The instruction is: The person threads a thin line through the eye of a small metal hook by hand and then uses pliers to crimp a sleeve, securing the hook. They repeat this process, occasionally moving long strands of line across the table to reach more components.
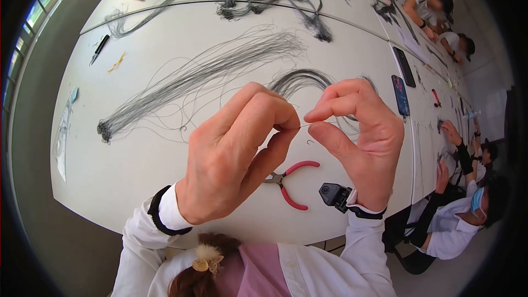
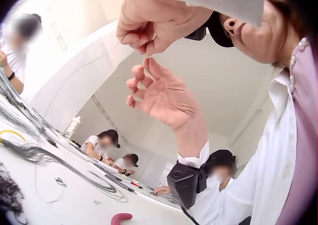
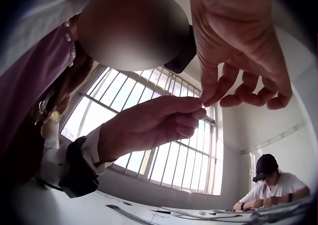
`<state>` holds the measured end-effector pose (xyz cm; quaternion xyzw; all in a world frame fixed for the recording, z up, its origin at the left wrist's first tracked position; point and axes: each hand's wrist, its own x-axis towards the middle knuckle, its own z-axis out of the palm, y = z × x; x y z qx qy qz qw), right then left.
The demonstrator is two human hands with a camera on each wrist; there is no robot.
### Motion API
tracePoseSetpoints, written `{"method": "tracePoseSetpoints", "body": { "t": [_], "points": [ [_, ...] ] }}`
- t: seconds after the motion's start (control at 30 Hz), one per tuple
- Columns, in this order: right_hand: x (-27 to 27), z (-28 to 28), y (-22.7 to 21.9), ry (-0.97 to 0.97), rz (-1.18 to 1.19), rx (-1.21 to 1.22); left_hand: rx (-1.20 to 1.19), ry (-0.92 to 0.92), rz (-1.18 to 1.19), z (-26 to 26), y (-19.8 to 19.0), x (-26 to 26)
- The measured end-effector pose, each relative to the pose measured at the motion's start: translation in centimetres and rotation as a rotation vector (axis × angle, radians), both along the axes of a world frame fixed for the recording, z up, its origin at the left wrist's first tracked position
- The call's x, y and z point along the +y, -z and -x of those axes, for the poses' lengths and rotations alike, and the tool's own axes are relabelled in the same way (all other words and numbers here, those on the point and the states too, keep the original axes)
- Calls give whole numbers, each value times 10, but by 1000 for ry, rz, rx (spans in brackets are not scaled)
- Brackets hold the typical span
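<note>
In the head view, my left hand [image 1: 236, 151] pinches a thin line between thumb and fingertips over the table's near side. Facing it, my right hand [image 1: 368, 126] brings thumb and index together on the same fine line, its other fingers loosely bent. The tips of both hands nearly meet, as the left wrist view also shows of the right hand [image 2: 166, 98]. Red-handled pliers [image 1: 300, 165] lie below, partly hidden by the left hand. Beyond the hands stretches a long bundle of grey lines [image 1: 203, 70] with a dark clump [image 1: 104, 129] at one end.
A curved grey bundle [image 1: 305, 75] lies behind the right hand. More bundles [image 1: 236, 8] lie across the far table. A black pen-like tool [image 1: 99, 49], yellow strands [image 1: 116, 62] and a plastic packet [image 1: 64, 137] are left; two phones [image 1: 400, 94] are right. Other people sit along the right side.
</note>
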<state>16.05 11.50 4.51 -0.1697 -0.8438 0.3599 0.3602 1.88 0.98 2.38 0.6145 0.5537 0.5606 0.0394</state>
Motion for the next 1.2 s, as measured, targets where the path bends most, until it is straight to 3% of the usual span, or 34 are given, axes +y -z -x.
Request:
{"method": "tracePoseSetpoints", "body": {
  "t": [0.3, 0.7, 0.87, 0.97, 1.03, 1.2],
  "points": [
    [2, 3, 9, -57, 71, 24, 24, -17, -37, -1, 3, 1],
    [-1, 5, 10, 1, 23, 42, -110, 81, 98, 1, 0, -2],
    [-3, 8, 13, -5, 62, 47, -410, 105, 199, -2, 4, -4],
    [-3, 13, 13, -43, 172, 71, -467, 129, 174, 0, 7, -4],
    [-3, 17, 15, -143, 387, 123, -499, 120, 189, 1, 4, -6],
    [-2, 14, 26, -183, 401, 51, -552, 103, 171, 0, 4, -5]
  ]
}}
